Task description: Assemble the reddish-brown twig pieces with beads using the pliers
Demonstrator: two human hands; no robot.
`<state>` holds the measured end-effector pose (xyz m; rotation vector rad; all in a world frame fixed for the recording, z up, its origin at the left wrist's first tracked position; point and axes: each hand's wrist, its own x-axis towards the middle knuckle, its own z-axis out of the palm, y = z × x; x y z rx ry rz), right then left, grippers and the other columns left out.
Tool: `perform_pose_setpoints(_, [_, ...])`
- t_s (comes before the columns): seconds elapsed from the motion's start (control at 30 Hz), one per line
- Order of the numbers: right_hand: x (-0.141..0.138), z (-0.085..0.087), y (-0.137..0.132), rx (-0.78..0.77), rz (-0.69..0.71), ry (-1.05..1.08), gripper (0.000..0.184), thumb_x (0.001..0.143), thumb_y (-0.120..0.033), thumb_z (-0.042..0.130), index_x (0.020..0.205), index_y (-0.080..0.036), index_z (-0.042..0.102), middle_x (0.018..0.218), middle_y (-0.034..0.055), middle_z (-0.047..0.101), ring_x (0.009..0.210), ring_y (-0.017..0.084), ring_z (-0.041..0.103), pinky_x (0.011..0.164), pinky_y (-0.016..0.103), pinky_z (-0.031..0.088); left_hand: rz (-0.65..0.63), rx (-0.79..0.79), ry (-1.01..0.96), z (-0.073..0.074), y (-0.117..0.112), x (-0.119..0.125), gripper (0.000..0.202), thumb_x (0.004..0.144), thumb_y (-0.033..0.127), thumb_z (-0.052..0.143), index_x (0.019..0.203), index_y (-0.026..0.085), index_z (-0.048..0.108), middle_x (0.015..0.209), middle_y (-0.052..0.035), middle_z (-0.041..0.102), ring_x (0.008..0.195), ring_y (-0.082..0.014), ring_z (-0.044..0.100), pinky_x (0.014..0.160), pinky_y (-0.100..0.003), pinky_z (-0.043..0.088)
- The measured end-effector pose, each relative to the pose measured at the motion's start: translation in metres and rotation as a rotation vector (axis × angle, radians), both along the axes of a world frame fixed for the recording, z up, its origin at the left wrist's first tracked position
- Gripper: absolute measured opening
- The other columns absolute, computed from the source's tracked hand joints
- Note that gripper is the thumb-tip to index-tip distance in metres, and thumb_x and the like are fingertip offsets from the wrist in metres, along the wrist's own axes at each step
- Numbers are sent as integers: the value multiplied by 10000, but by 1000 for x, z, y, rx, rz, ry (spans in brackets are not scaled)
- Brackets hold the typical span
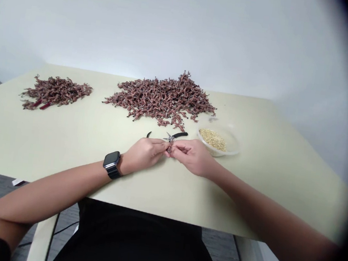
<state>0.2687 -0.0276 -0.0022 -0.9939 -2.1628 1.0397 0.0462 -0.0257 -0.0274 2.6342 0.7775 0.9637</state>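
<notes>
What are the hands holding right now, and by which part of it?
A small reddish-brown sprig, apparently pinched near its upper end between the fingertips of the left hand and right hand; its lower end hangs below them.

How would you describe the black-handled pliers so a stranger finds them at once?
Find the big reddish-brown heap on the pale table. Below it, behind the left hand and right hand, lie the black-handled pliers: the only tool there, with a silver head.
</notes>
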Motion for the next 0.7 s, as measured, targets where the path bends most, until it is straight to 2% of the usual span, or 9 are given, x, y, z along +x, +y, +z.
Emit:
perform_pose_setpoints(0.1, [-2, -3, 0, -258, -35, 118, 238, 945, -264, 512, 768, -186, 650, 607, -42, 525, 489, 79, 435, 465, 232, 319, 10, 73, 24, 4, 0, -1, 218, 951, 61, 509, 1001, 131, 709, 957, -93, 749, 858, -156, 726, 772, -252, 591])
perform_pose_setpoints(0.2, [-3, -2, 0, -555, -52, 234, 196, 905, -258, 533, 760, -185, 642, 572, -54, 492, 393, 62, 347, 366, 217, 252, 15, 161, 60, 7, 0, -2, 219, 985, 86, 512, 1087, 126, 701, 996, -100, 759, 860, -156, 727, 749, -256, 598])
perform_pose_setpoints(0.3, [-2, 4, 1, -800, -11, 342, 175, 876, -255, 562, 739, -171, 631, 565, -60, 455, 393, 45, 249, 339, 192, 190, 26, 284, 98, 6, 2, -5, 223, 1010, 130, 521, 1170, 126, 677, 1060, -117, 762, 888, -169, 729, 755, -278, 601])
perform_pose_setpoints(0.4, [-2, 7, 1, -974, 27, 424, 155, 853, -251, 585, 721, -170, 588, 571, -74, 380, 441, 52, 163, 345, 181, 138, 37, 332, 121, 4, 3, -5, 251, 1015, 146, 521, 1225, 127, 657, 1102, -130, 758, 921, -185, 729, 769, -298, 595])
perform_pose_setpoints(0.47, [-3, 4, 2, -994, 40, 452, 168, 860, -259, 559, 711, -187, 534, 578, -81, 312, 463, 69, 141, 355, 196, 134, 43, 240, 89, 4, 2, -4, 239, 1015, 153, 516, 1191, 130, 676, 1083, -125, 758, 909, -180, 723, 771, -286, 580])
perform_pose_setpoints(0.53, [-4, -2, 2, -850, 21, 405, 194, 898, -277, 496, 717, -208, 495, 573, -78, 283, 460, 87, 172, 375, 223, 169, 60, 67, 26, 6, 1, -1, 212, 1018, 168, 512, 1083, 142, 712, 992, -98, 760, 854, -159, 710, 758, -259, 552])
perform_pose_setpoints(0.57, [-4, -6, 2, -688, -8, 343, 210, 920, -280, 465, 723, -212, 490, 569, -70, 301, 459, 95, 215, 396, 236, 201, 70, -19, -7, 7, 1, 1, 212, 1021, 185, 515, 1013, 149, 724, 926, -79, 754, 812, -147, 698, 743, -245, 534])
perform_pose_setpoints(0.7, [0, -15, 5, 224, -83, -57, 213, 969, -252, 456, 773, -200, 521, 684, 0, 518, 623, 137, 457, 585, 282, 330, 85, -235, -66, 12, 1, 4, 270, 1022, 283, 544, 866, 163, 728, 759, -33, 715, 694, -127, 653, 694, -227, 475])
